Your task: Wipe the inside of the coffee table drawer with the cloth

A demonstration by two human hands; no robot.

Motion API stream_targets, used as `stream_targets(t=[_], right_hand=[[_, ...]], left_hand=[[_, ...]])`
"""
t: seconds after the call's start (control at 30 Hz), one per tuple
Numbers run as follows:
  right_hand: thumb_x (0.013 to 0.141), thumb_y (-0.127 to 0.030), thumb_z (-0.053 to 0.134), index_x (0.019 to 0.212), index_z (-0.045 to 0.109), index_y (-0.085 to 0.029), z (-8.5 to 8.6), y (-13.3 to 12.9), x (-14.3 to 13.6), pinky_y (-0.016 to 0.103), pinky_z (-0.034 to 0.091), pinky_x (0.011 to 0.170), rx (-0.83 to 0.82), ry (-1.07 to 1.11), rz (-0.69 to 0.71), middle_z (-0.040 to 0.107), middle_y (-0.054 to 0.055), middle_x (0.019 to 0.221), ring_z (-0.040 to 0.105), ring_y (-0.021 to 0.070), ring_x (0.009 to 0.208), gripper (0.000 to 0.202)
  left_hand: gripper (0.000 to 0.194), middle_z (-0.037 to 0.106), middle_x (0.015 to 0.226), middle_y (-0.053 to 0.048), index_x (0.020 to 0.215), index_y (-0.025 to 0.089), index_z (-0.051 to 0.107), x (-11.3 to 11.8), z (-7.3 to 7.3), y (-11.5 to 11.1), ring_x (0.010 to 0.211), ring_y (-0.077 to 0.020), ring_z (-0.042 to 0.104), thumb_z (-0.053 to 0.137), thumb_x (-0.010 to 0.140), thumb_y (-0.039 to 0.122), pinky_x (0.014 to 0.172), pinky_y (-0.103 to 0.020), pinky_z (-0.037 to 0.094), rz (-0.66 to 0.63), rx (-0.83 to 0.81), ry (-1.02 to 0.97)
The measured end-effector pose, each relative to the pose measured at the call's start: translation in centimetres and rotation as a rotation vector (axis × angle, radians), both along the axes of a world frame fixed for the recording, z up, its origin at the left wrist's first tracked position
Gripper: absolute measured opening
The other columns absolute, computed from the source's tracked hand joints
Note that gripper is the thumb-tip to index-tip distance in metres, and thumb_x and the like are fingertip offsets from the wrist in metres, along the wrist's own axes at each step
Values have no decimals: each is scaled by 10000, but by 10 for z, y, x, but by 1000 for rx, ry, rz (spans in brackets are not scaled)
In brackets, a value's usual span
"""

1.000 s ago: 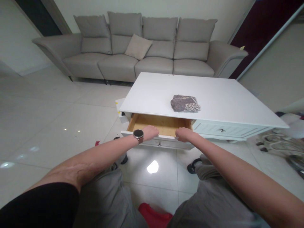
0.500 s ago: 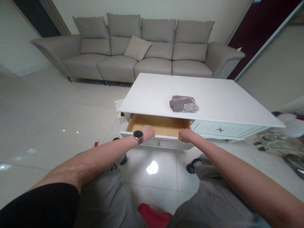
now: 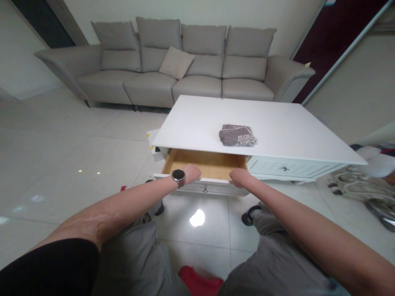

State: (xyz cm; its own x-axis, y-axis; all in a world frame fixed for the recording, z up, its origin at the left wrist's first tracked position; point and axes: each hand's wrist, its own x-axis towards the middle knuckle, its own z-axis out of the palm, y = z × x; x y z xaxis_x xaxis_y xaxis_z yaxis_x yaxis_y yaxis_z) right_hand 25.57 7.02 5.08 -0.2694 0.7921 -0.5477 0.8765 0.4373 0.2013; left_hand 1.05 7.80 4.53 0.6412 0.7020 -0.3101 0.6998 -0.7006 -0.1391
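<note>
A drawer (image 3: 212, 163) with a bare wooden inside and a white front stands pulled out of the white coffee table (image 3: 271, 123). My left hand (image 3: 191, 172), with a watch (image 3: 178, 175) on its wrist, is closed over the top edge of the drawer front. To the right, my right hand (image 3: 240, 177) grips the same edge, its fingertips hidden. A small metal knob (image 3: 205, 190) sits on the drawer front, below and between both hands. On the tabletop behind the drawer lies a folded grey-brown towel (image 3: 237, 135) with a white pattern.
A grey sofa (image 3: 197, 88) with a beige cushion (image 3: 176, 62) runs along the wall. Beside the table's left end is a white box (image 3: 156, 153). A second drawer (image 3: 284, 167) is closed. Red cloth (image 3: 199, 281) lies between my legs.
The view has shifted slightly. Both hands keep their hold on the drawer front, and the drawer stands out about as far as before.
</note>
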Motion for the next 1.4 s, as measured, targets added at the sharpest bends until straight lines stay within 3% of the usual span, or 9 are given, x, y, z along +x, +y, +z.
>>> stream_targets(t=[0.47,0.83,1.03,1.4], right_hand=[[786,-8,641,1179,740,-23,4,-11,-11,419,574,911,-69,-29,54,712,272,1186,679,366,1162,406],[695,-58,741,1177,747,-42,-2,-12,-16,383,575,869,-128,-71,50,724,254,1168,700,354,1109,482],[600,-158,859,1121,767,-44,-4,-14,-25,371,575,832,-261,-148,59,730,247,1161,715,342,1061,541],[512,-210,909,1003,793,-37,-11,-16,-33,393,561,829,-376,-209,56,760,221,1071,727,353,985,534]], left_hand=[[138,778,924,-193,893,100,784,4,-5,-12,923,-291,747,658,847,66,775,-348,561,-27,-55,40],[157,780,987,-204,929,101,783,8,-2,-17,963,-306,741,704,798,65,797,-361,577,-54,-110,117],[195,784,969,-204,895,106,786,10,1,-27,938,-310,747,817,702,97,811,-370,587,-67,-160,138],[281,792,915,-187,834,129,795,11,-13,-30,905,-308,751,914,584,178,780,-345,579,-96,-218,163]])
